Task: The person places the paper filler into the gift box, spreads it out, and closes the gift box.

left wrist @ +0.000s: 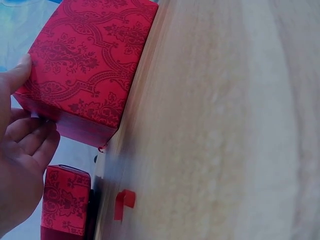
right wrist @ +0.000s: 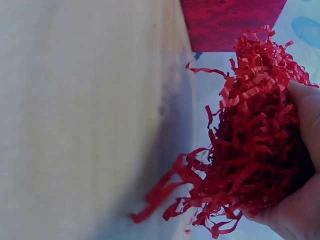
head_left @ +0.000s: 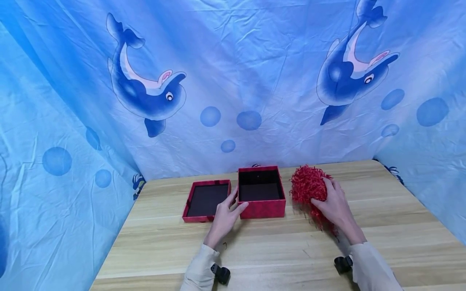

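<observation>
A red patterned gift box with a black inside stands uncovered at the back of the table. My left hand holds it by the near left corner, thumb at the front rim and fingers against the left side, as the left wrist view shows with the box's front wall. To the right of the box, my right hand grips a large bundle of red shredded paper. Loose strands hang from the bundle over the tabletop, and in the right wrist view the shredded paper fills the hand.
The box's red lid lies left of the box with its black inside up. A small red paper strip is on the wooden table near my left wrist. Behind the table hangs a blue dolphin-print cloth.
</observation>
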Available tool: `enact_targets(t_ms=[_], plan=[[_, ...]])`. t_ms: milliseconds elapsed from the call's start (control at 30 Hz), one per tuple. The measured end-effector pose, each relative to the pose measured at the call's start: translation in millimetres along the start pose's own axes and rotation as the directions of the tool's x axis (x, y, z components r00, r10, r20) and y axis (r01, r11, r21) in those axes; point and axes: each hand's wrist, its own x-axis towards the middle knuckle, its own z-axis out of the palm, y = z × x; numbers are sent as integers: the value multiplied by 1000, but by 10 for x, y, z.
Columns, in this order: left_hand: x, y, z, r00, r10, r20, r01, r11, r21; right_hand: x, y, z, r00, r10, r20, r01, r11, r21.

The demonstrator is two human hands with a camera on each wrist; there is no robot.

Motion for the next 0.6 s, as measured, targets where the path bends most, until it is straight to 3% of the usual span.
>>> enact_targets(t_ms=[600], plan=[[-12,-11,2,1000,-8,3,8,1000,26,159,-265,-114,998,-62,-32,63,998,16]])
